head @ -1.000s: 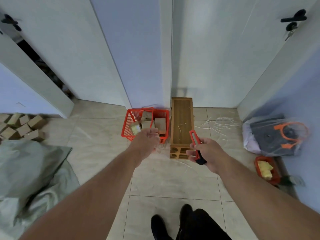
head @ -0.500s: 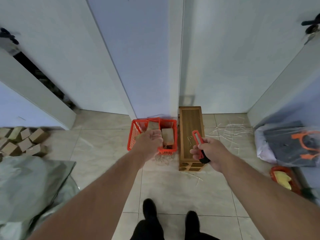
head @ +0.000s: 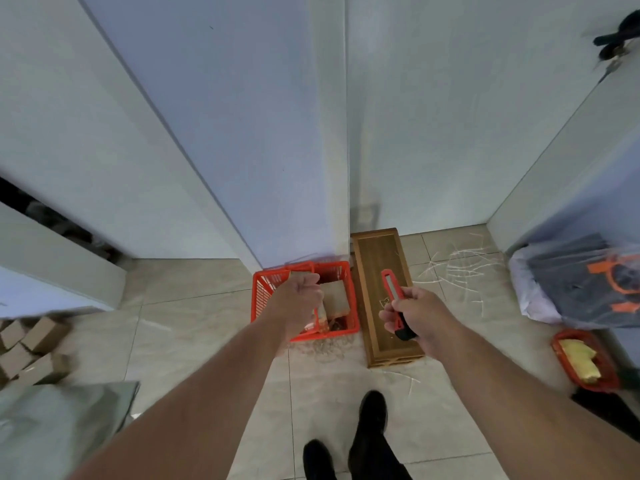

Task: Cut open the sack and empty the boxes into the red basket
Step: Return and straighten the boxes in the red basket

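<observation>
The red basket (head: 352, 306) stands on the floor against the wall corner, with brown cardboard boxes (head: 336, 296) inside. My left hand (head: 294, 303) is low over the basket's left half, fingers curled beside a box standing on edge; whether it grips that box is hidden. My right hand (head: 417, 317) holds a red and black utility knife (head: 390, 288) above a long wooden tray (head: 379, 254). The grey-green sack (head: 52, 431) lies flat at the lower left. Several more boxes (head: 34, 344) are piled on the floor beside it.
The long wooden tray lies right of the basket. A plastic bag (head: 571, 292) with dark and orange contents sits at the right wall, a small red tray (head: 585, 362) with something yellow near it. White strips (head: 460, 268) litter the floor. My shoes (head: 370, 420) are below.
I have stepped closer to the basket, which now looks larger. My left hand has dropped from above the basket down into it and its fingers have curled. The knife stays in my right hand.
</observation>
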### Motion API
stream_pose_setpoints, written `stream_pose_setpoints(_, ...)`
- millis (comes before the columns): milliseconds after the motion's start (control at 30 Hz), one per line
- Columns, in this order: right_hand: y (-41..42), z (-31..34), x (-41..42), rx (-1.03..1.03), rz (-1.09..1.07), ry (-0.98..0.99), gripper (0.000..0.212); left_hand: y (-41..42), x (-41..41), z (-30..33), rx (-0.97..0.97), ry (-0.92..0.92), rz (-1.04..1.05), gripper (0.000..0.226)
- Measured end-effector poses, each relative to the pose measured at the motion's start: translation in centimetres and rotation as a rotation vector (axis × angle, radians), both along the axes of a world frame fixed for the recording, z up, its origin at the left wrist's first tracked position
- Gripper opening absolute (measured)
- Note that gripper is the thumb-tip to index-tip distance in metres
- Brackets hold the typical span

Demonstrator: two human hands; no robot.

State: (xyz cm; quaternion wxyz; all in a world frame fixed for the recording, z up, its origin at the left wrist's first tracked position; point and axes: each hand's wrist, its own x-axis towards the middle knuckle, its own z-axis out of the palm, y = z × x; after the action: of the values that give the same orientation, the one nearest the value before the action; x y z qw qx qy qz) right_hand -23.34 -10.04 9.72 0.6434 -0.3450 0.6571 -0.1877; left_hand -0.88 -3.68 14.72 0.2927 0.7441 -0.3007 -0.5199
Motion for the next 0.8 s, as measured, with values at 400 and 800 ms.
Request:
stream_pose_setpoints(400, -7.0, -10.1, -1.2, 0.087, 0.075, 0.214, 0.032, -8.6, 0.4, -8.5, 0.104, 0.04, -0.054, 0.039)
stream_pose_setpoints(800, -6.9, -29.8, -3.4, 0.068, 0.506, 0.691, 0.036, -9.6, 0.7, -26.3, 0.226, 0.074, -0.152, 0.043)
